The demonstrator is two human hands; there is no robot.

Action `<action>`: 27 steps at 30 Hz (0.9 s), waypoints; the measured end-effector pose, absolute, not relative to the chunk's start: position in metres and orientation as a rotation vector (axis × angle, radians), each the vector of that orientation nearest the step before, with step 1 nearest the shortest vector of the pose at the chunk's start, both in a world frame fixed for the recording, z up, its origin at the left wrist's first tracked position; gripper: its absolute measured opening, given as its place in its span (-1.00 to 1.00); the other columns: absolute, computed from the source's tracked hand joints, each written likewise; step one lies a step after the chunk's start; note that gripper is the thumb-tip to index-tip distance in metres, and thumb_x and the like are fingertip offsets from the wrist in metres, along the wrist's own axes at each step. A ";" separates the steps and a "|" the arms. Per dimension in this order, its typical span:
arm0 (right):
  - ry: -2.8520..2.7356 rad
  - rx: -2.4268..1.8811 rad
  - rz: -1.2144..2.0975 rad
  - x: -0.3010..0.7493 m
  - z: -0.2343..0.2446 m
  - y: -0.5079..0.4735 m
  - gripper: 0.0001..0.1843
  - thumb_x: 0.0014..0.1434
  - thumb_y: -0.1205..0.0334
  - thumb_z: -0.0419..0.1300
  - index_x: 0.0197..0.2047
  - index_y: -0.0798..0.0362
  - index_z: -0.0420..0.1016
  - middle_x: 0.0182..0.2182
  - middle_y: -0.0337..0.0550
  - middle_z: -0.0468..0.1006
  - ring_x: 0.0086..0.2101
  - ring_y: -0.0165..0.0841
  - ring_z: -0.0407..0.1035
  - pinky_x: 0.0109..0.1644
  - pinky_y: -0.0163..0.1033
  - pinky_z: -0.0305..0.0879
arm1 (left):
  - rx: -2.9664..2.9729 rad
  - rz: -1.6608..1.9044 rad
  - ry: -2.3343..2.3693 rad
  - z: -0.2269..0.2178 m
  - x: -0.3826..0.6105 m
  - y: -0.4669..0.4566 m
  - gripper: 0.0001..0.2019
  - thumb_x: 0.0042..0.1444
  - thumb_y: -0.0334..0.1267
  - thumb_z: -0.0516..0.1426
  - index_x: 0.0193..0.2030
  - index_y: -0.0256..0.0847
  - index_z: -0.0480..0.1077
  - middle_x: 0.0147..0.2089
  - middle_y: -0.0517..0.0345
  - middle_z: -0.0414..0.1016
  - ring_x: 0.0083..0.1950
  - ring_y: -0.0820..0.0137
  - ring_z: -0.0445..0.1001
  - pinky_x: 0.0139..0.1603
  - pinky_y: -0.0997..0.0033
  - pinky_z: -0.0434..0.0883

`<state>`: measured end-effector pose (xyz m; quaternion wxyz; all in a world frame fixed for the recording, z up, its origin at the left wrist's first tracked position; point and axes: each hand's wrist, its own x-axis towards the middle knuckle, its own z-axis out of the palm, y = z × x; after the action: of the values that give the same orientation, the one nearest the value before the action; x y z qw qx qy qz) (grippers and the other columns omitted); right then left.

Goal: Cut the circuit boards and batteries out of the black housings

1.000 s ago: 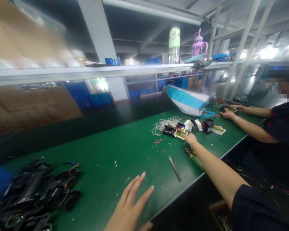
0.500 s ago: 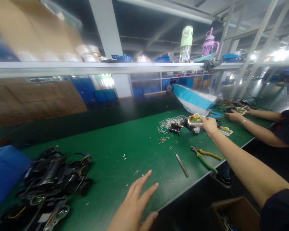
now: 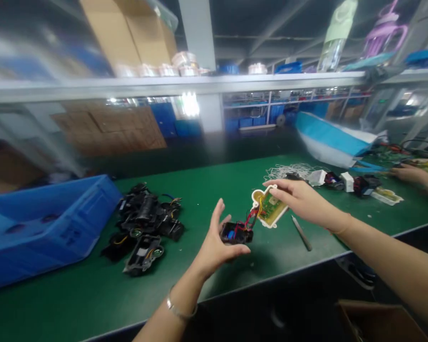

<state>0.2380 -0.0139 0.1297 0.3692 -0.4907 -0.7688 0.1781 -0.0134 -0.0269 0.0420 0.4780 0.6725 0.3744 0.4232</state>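
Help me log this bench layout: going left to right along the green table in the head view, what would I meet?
Blue bin → pile of black housings → left hand → black module → circuit board → right hand → small parts → co-worker's hand.

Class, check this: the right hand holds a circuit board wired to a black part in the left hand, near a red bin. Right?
No: the head view shows a blue bin, not red. Right hand, circuit board, black part and left hand all match.
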 end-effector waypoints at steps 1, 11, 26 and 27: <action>-2.022 -1.233 0.459 0.228 0.126 -0.018 -0.67 0.27 0.12 0.03 0.01 0.00 0.48 -0.17 -0.21 0.58 -0.23 -0.33 0.47 -0.21 -0.29 0.41 | 1.616 0.932 0.842 0.040 -0.016 -0.028 0.17 -0.34 -0.16 0.41 0.37 0.04 -0.20 0.39 -0.12 -0.06 0.30 0.05 0.16 0.22 0.05 0.25; -2.035 -1.328 -0.118 0.216 0.087 -0.025 -0.66 0.30 0.13 -0.01 0.07 -0.02 0.41 -0.04 -0.16 0.52 -0.07 -0.26 0.43 0.04 -0.16 0.32 | 2.116 0.746 1.122 0.029 -0.024 -0.032 -0.35 -0.32 -0.23 0.35 0.03 -0.11 0.39 0.11 0.00 0.25 0.12 0.13 0.29 0.21 0.11 0.23; -1.733 -1.489 -0.149 0.237 -0.008 -0.022 -0.68 0.31 0.14 -0.01 0.06 0.00 0.40 -0.03 -0.13 0.51 -0.11 -0.26 0.43 -0.04 -0.23 0.28 | 1.347 0.539 0.894 0.028 -0.046 -0.019 -0.63 0.08 -0.02 0.12 -0.11 -0.24 0.47 -0.11 0.03 0.53 -0.10 0.25 0.48 0.00 0.23 0.37; -1.717 -1.508 -0.087 0.237 -0.010 -0.019 -0.68 0.31 0.12 -0.01 0.05 -0.01 0.40 -0.05 -0.13 0.52 -0.14 -0.26 0.44 -0.07 -0.23 0.30 | 1.235 0.551 0.875 0.025 -0.047 -0.017 -0.61 0.10 0.02 0.09 -0.13 -0.26 0.48 -0.10 0.01 0.54 -0.09 0.23 0.48 0.00 0.20 0.37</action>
<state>0.2366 -0.0187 -0.0100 0.4144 -0.6000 -0.6834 -0.0346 -0.0468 -0.0173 0.0254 0.6928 0.5529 0.3918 0.2465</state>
